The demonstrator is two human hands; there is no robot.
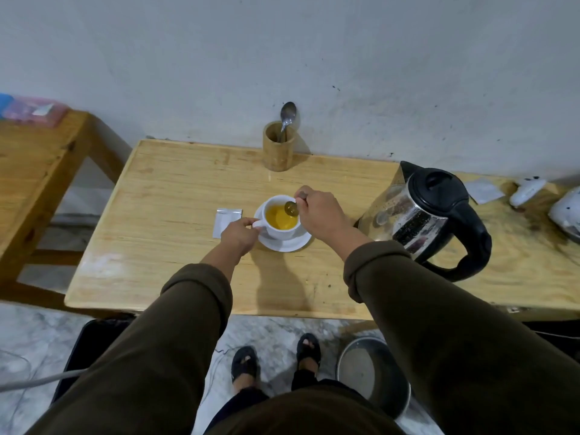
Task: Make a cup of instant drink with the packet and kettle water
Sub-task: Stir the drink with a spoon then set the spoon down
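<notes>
A white cup [280,233] full of yellow drink stands on a white saucer [295,243] in the middle of the wooden table [175,196]. My left hand [240,233] grips the cup's handle on the left. My right hand [320,215] pinches a small spoon [291,208], whose bowl hangs just above the liquid at the cup's right rim. A silver packet [224,221] lies flat on the table left of the cup, partly behind my left hand. The steel kettle [423,215] with black lid and handle stands to the right.
A bamboo holder [278,149] with another spoon stands at the back against the wall. White items and another packet [483,190] lie at the far right. A second wooden table [34,171] is on the left. A metal basin [373,375] sits on the floor.
</notes>
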